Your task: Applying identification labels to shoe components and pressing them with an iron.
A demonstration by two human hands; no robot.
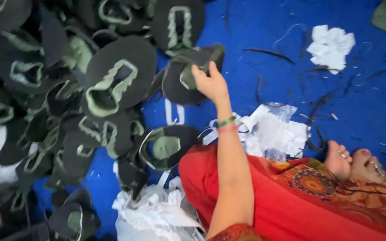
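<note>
My left hand point(210, 82) reaches out from the lower middle of the view, with green and red bangles on the wrist. It is shut on the edge of a round black fabric piece with pale green trim point(182, 85), held just above the blue floor sheet point(264, 40). Right beside it on the left lies a large pile of similar black and green pieces point(112, 76). Another such piece point(166, 147) lies below the hand, near my red-clad knee point(282, 196). My right hand is out of sight.
White paper scraps lie in heaps at the bottom centre point(157, 214), beside my wrist point(273, 131) and at the upper right point(331, 47). Thin dark trimmings point(269, 53) are scattered over the blue sheet. My bare feet point(354, 163) rest at the right.
</note>
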